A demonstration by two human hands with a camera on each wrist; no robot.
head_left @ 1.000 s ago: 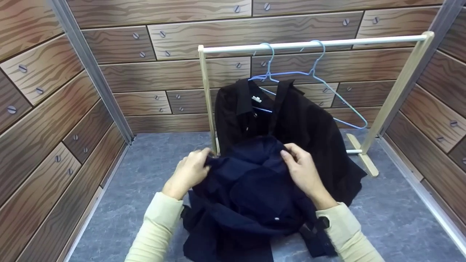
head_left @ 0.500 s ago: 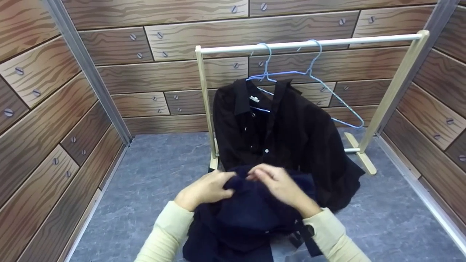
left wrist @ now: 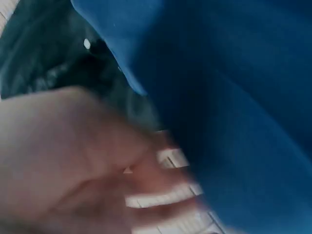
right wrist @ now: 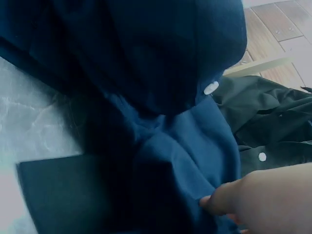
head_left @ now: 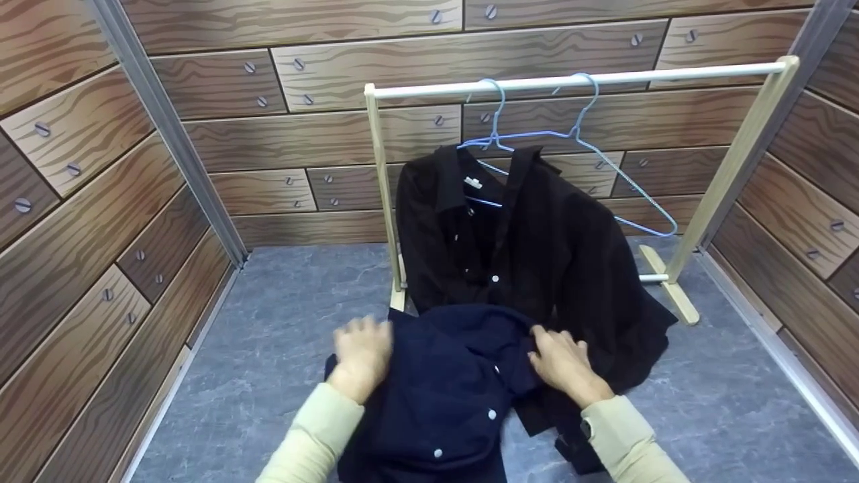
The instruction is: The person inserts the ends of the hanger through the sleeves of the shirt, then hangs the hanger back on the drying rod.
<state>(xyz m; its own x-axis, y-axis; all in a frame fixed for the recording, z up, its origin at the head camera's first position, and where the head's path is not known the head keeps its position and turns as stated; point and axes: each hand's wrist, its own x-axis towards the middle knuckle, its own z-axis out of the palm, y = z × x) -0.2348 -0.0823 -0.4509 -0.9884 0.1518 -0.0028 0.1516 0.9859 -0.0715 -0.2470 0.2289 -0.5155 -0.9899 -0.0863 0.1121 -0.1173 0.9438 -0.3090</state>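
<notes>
A navy buttoned shirt [head_left: 436, 382] lies bunched on the grey floor, white buttons showing toward its front. At its left edge is my left hand [head_left: 362, 352], blurred, with fingers apart and holding nothing; in the left wrist view those fingers [left wrist: 161, 180] reach beside the blue cloth. My right hand [head_left: 567, 365] pinches the navy shirt's right side, and in the right wrist view a fingertip [right wrist: 207, 201] presses into a fold. Right behind it, a black collared shirt [head_left: 590, 261] hangs on a light-blue hanger, its lower part draping onto the floor.
A small clothes rack with a white rail [head_left: 429, 90] and wooden posts [head_left: 731, 168] stands at the back. Beside the hung shirt, a second blue hanger [head_left: 627, 178] is on the rail. Wood-patterned walls [head_left: 282, 141] enclose the grey floor [head_left: 255, 355].
The navy shirt has been turned and laid flatter, lower than before, so its buttons face up. My hands came together over it, then moved apart to its two sides.
</notes>
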